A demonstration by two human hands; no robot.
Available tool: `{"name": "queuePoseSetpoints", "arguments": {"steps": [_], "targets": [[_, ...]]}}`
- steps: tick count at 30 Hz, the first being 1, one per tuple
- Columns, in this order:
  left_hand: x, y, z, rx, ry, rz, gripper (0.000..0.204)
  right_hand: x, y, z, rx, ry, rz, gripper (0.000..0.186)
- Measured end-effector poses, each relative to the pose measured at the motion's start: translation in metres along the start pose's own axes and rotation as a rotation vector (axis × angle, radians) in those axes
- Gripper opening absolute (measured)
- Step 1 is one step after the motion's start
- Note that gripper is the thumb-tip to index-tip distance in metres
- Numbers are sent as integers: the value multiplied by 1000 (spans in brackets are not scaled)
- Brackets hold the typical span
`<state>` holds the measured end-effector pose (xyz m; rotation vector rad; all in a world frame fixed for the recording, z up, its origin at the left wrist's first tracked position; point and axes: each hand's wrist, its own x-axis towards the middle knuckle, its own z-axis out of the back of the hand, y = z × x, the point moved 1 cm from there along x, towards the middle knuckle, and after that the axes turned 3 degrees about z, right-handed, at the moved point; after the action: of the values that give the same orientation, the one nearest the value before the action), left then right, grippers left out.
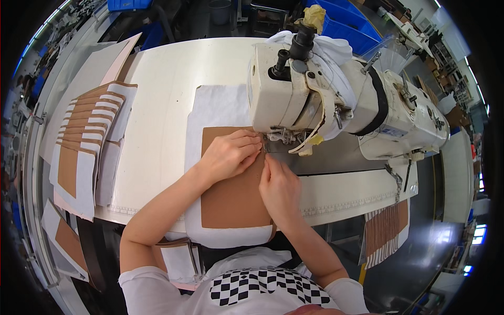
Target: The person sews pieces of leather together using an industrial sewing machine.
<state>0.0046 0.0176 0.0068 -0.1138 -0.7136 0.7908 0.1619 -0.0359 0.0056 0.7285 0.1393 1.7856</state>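
A brown rectangular panel point(229, 198) lies over a larger white sheet point(194, 157) on the sewing machine's table. Its upper right corner reaches under the head of a white sewing machine point(283, 100), beside the presser foot point(266, 144). My left hand point(231, 155) rests across the panel's upper part, fingers curled and fingertips closed together close to the foot. Just below it, my right hand point(281, 186) is closed in a pinch at the panel's right edge. Whatever lies between the fingertips of either hand is too small to make out.
Fanned brown-and-white pieces point(84, 136) are stacked at the left. Another bundle of brown-and-white pieces point(387, 231) hangs below the table's right front edge. White cloth point(333, 50) lies behind the machine head, and a blue bin point(349, 26) stands beyond it.
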Motion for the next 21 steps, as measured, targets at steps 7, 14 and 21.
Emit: {"name": "queuePoseSetpoints", "arguments": {"steps": [7,14,21], "targets": [[-6,-1,-1,-13,-13,-51,14,-8,2,4,66,-25,-74,16],[-3,-2,0,6,-11,-14,17,-3,1,0,-5,-29,2,17],[-4,-1,2,14,7,-18,18,-2,-2,-1,4,-49,24,17]]}}
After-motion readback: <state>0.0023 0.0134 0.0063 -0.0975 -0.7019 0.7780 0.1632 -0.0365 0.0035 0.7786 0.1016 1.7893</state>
